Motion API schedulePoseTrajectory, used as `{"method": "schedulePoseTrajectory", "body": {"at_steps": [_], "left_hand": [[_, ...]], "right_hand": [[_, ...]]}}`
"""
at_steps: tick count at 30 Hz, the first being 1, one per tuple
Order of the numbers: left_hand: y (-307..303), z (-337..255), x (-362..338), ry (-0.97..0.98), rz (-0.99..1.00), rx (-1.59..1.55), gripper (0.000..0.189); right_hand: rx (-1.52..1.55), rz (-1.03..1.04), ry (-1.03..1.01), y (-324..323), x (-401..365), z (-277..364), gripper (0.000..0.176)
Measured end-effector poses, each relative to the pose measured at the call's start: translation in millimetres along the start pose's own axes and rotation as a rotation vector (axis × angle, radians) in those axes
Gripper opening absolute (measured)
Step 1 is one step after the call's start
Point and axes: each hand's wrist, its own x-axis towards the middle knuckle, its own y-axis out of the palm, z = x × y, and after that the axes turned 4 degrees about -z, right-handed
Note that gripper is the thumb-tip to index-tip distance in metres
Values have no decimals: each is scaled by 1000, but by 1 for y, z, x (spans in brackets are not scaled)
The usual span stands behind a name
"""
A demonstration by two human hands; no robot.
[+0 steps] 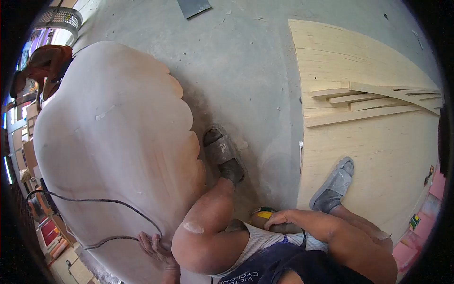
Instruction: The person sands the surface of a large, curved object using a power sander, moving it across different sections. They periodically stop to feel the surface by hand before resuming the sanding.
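Note:
A large, pale, smooth shell-like form [118,123] with a scalloped right edge lies along my left side. My left hand [155,247] rests on its lower part, fingers spread, right at a dark cable [113,200] that loops over the surface. Between my thighs sits a round brownish thing [258,220] with a yellow and green band, partly covered by my legs and clothes. The fingers of my right hand [278,218] are bent together against its side.
A plywood sheet [359,146] lies on the grey floor [236,71] at right, bearing several wood strips [369,101]. One sandalled foot [336,184] is on it. A dark flat piece [194,7] lies at the top. A brown stool-like object [49,66] and a grey basket [61,18] stand upper left.

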Motion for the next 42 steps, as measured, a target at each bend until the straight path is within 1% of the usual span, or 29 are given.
{"method": "schedulePoseTrajectory", "body": {"at_steps": [1, 3, 4, 7, 9, 11, 13, 14, 16, 18, 20, 22, 24, 27, 30, 33, 37, 39, 42], "left_hand": [[-3, -1, 4, 13, 7, -12, 30], [0, 6, -2, 50, 17, 29, 36], [2, 11, -5, 68, 18, 48, 40], [-22, -9, 17, 55, 107, -19, 59], [-23, -12, 20, 37, 101, -85, 61], [-24, -11, 15, 20, 84, -103, 63], [-15, -8, 11, 17, 47, -90, 66], [-10, -7, 6, -5, 20, -109, 65], [-15, -9, 8, -28, 46, -93, 64], [-16, -12, 7, -67, 49, -108, 63], [-10, -14, 5, -109, 12, -148, 64], [-2, -18, -2, -128, 19, -186, 64], [-3, -12, 1, -144, -4, -188, 66], [-11, -19, 5, -171, 22, -225, 70], [-9, -20, 9, -148, -18, -204, 73], [-7, -22, 8, -170, -20, -255, 72], [-15, -20, 11, -178, -76, -277, 68], [-13, -21, 8, -178, -102, -307, 65], [-14, -21, 12, -173, -89, -290, 65]], "right_hand": [[33, 15, -15, -1, 6, -5, 60], [-3, -35, 6, -6, -24, 28, 59], [-20, -61, 31, -9, -30, 37, 60], [-23, -125, 136, -21, -25, 41, 65], [75, -151, 193, -28, -21, 35, 70], [114, -168, 187, -34, -28, 39, 72], [111, -189, 143, -40, -48, 53, 71], [136, -192, 130, -41, -55, 58, 69], [285, -183, 132, -44, -51, 56, 62], [257, -146, 163, -77, -57, 44, 57], [258, -190, 128, -111, -43, 28, 56], [210, -232, 146, -126, -61, 39, 56], [145, -278, 182, -132, -82, 61, 56], [71, -349, 241, -138, -112, 75, 56], [29, -414, 269, -145, -129, 81, 57], [-29, -468, 279, -153, -139, 88, 57], [-96, -540, 298, -160, -150, 91, 57], [-119, -575, 300, -167, -158, 90, 57], [-141, -622, 297, -174, -177, 79, 57]]}}
